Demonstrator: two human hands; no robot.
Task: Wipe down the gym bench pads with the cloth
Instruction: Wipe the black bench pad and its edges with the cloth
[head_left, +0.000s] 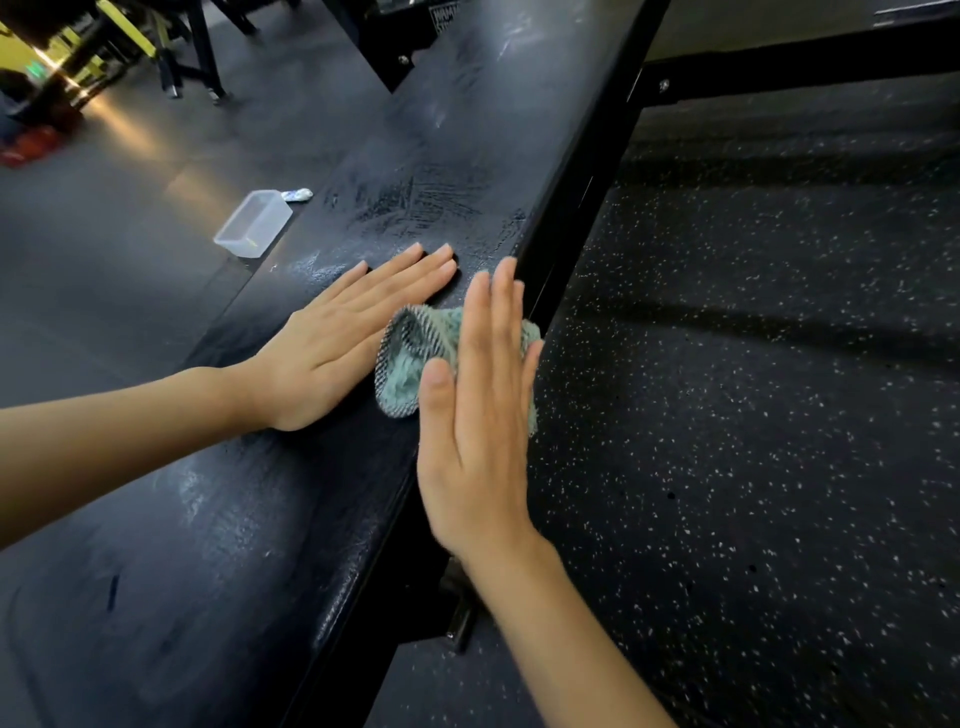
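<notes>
A long black gym bench pad runs from bottom left to top centre, with wet smear marks in its middle. A crumpled green and grey cloth lies on the pad near its right edge. My right hand presses flat on the cloth with straight fingers, covering its right part. Just left of the cloth, my left hand rests flat on the pad with straight fingers, touching the cloth's left edge.
A clear plastic tub and a small tube lie on the floor left of the bench. The black bench frame borders the pad's right side. Speckled rubber floor spreads to the right. Other gym frames stand at the top left.
</notes>
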